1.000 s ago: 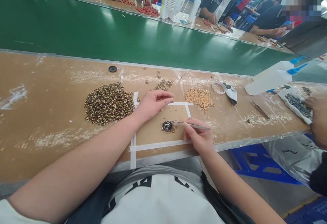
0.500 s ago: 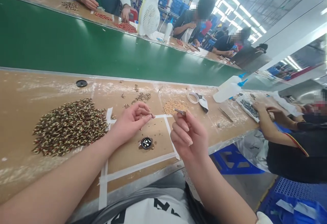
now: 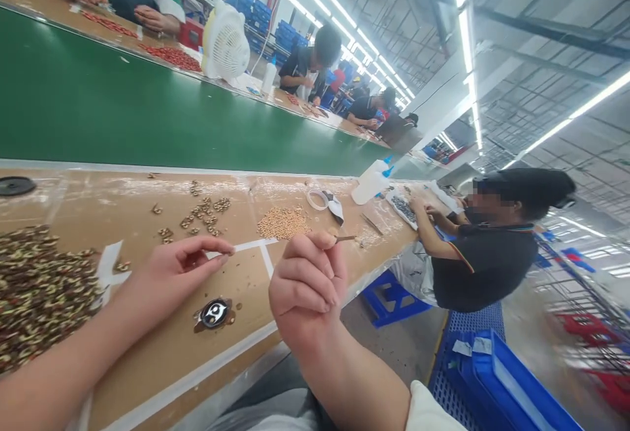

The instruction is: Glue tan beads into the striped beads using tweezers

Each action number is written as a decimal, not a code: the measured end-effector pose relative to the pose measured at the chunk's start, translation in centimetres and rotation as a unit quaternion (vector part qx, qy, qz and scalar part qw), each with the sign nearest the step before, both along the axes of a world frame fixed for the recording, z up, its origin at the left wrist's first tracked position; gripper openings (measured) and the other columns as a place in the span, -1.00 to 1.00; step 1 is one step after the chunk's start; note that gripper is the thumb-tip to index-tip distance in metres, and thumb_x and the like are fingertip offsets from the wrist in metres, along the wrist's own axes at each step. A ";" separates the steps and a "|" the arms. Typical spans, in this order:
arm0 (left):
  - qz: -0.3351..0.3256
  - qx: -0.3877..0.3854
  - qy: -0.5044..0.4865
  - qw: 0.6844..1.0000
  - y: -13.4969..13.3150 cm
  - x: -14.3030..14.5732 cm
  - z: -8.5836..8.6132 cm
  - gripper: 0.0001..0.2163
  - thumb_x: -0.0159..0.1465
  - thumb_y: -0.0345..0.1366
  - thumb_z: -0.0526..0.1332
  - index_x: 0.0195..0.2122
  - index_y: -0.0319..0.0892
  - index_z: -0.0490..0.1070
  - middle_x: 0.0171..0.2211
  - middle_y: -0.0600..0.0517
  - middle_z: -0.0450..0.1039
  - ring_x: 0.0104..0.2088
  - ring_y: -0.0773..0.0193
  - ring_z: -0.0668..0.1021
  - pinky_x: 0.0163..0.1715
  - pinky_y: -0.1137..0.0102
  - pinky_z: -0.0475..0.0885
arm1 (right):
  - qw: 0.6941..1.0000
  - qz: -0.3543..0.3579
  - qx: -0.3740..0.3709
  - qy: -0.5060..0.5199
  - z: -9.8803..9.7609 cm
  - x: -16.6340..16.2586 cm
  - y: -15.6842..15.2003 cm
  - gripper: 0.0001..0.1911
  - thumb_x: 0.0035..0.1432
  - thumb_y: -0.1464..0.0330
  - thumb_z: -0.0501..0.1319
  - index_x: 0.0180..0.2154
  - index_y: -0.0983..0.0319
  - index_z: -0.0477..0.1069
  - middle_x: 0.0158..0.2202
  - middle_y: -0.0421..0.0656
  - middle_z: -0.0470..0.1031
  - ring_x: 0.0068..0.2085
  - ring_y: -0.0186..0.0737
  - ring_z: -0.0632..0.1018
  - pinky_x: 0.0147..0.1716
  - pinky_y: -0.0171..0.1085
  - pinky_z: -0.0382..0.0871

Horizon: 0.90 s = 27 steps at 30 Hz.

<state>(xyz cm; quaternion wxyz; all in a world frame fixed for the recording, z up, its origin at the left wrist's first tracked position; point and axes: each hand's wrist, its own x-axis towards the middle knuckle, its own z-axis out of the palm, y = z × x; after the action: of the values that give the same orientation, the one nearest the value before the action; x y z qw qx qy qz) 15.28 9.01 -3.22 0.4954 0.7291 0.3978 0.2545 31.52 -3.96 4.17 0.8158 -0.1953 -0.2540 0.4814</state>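
My left hand (image 3: 170,277) hovers above the brown bench, thumb and forefinger pinched on a tiny dark bead. My right hand (image 3: 308,283) is curled in a fist round thin metal tweezers (image 3: 344,238), whose tip pokes out to the right. Below the two hands a small round black cap (image 3: 214,313) rests inside a white-taped square. A big heap of brown-and-red beads (image 3: 39,290) lies at the left, and a pile of small tan beads (image 3: 283,222) lies past the tape.
A green conveyor belt (image 3: 172,116) runs behind the bench. A roll of tape (image 3: 317,199), white squeeze bottles (image 3: 371,182) and loose gold pieces (image 3: 204,211) lie further along. A person in black (image 3: 485,247) works at my right; others and a white fan (image 3: 226,44) are across.
Both hands lifted off the bench, the tweezers leaving the black cap. The left hand picked up a bead. The view swung right and up, showing the seated person beside me.
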 end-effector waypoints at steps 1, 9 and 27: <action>-0.001 -0.002 0.008 1.000 0.1 -0.1 -0.4 -0.61 0.20 0.18 0.34 -0.13 0.06 0.71 -0.44 0.06 0.60 -0.48 0.15 0.48 -0.45 0.35 0.33 | 1.000 -0.011 -0.006 0.012 -0.2 0.0 0.0 -0.70 0.51 0.17 0.18 -0.28 0.12 0.52 -0.53 -0.42 -0.10 -0.67 -0.58 -0.34 -0.79 -0.55 -0.53; 0.011 -0.001 0.008 1.000 0.1 -0.4 -0.2 -0.57 0.21 0.22 0.37 -0.12 0.03 0.73 -0.37 0.03 0.66 -0.43 0.14 0.52 -0.41 0.34 0.38 | 0.986 0.115 0.045 0.110 -0.6 1.0 0.0 -0.79 0.43 0.28 0.30 -0.30 0.20 0.55 -0.55 -0.45 0.11 -0.74 -0.66 -0.21 -0.84 -0.65 -0.24; 0.014 -0.146 -0.180 0.973 -0.8 0.4 0.6 -0.61 0.36 0.05 0.38 -0.05 -0.17 0.46 -0.15 -0.14 0.72 -0.59 0.42 0.51 -0.61 0.49 0.27 | 0.987 0.031 -0.121 -0.104 -6.5 2.5 5.8 -0.65 0.16 0.20 0.52 -0.41 0.23 0.43 -0.60 -0.39 0.22 -0.69 -0.54 0.19 -0.67 -0.47 -0.01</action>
<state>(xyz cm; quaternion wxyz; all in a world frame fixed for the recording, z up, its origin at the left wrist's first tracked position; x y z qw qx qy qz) 15.67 8.20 -2.60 0.6562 0.5856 0.3452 0.3275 34.02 1.87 -2.37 0.7403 -0.3332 -0.2832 0.5105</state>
